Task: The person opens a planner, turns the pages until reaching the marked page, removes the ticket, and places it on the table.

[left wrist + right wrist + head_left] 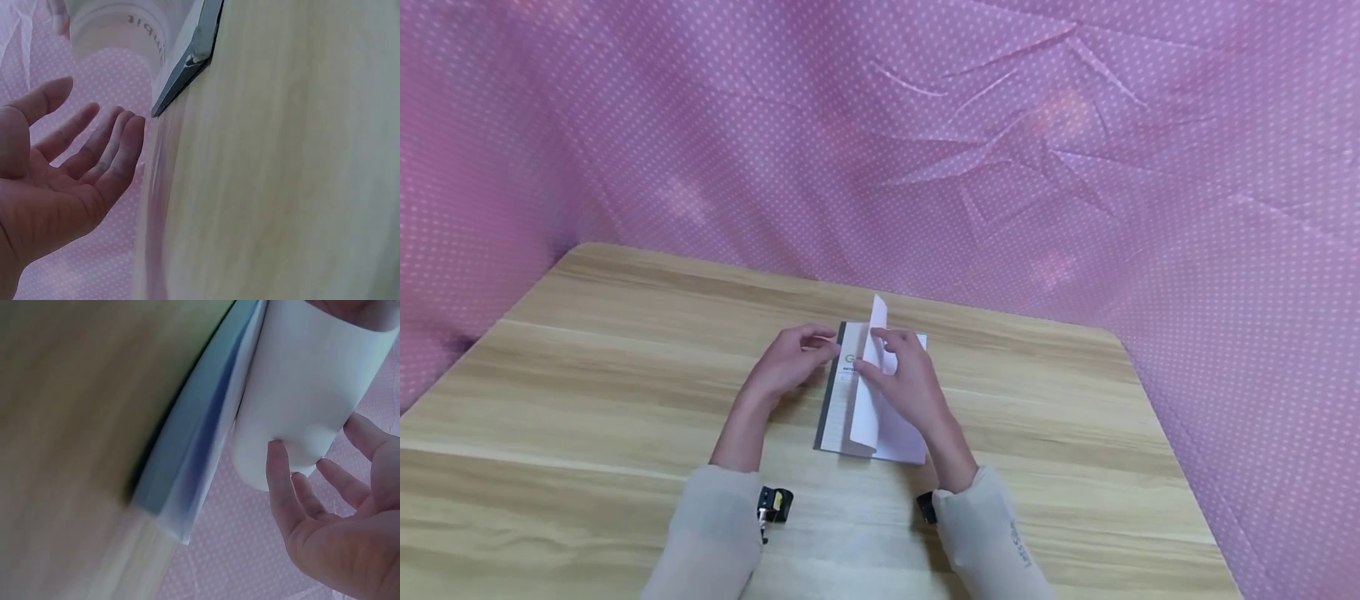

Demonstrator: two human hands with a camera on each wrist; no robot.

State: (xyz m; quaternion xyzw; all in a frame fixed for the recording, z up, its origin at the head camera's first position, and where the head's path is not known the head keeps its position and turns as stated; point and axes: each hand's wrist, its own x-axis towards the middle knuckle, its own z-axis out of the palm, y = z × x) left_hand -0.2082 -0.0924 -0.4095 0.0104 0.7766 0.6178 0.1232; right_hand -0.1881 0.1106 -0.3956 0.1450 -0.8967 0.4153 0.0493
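A notebook (901,435) with a dark spine strip (828,408) along its left side lies on the wooden table. Its pale front cover (866,408), with partly visible print, is lifted and bent upward over the inner page. My right hand (912,379) pinches this raised cover between thumb and fingers. The right wrist view shows the fingertips (277,447) against the curved cover (300,381). Beside the spine, my left hand (792,360) has its fingers loosely bent and holds nothing. In the left wrist view, the left hand (75,175) is just apart from the notebook's corner (181,78).
The wooden table (587,375) extends around the notebook on all sides. A pink dotted cloth (850,167) hangs behind and beside it. Small black devices, a left one (778,504) and a right one (927,507), sit at the wrists.
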